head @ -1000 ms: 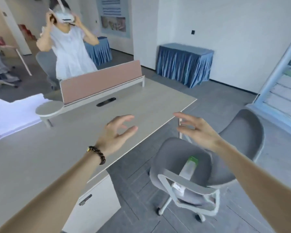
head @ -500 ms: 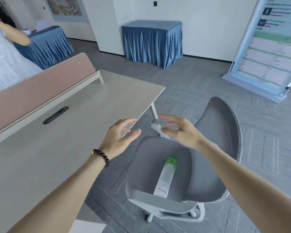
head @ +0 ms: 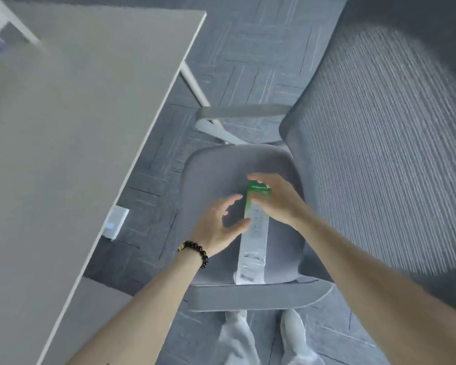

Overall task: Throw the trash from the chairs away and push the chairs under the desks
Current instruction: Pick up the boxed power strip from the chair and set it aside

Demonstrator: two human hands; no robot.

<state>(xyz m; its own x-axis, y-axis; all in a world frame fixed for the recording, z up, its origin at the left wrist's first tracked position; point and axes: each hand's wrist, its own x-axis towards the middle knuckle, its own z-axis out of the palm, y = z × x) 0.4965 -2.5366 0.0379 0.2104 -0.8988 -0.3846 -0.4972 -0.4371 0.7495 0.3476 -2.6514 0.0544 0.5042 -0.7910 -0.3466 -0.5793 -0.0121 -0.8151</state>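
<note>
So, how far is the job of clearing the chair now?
Nothing looks finished. The green and white box lies on the chair seat. Both hands are open around it: the left hand beside it, the right hand over its green end. Left: throw it away, then push the chair under the desk.

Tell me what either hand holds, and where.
Nothing is clearly held: both open hands, right hand and left hand, flank the green-topped box lying on the chair seat.

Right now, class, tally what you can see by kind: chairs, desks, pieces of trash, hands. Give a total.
Chairs: 1, the grey chair
Desks: 1, the desk
Trash: 1, the green-and-white box on the seat
Hands: 2, left hand, right hand
Total: 5
</note>
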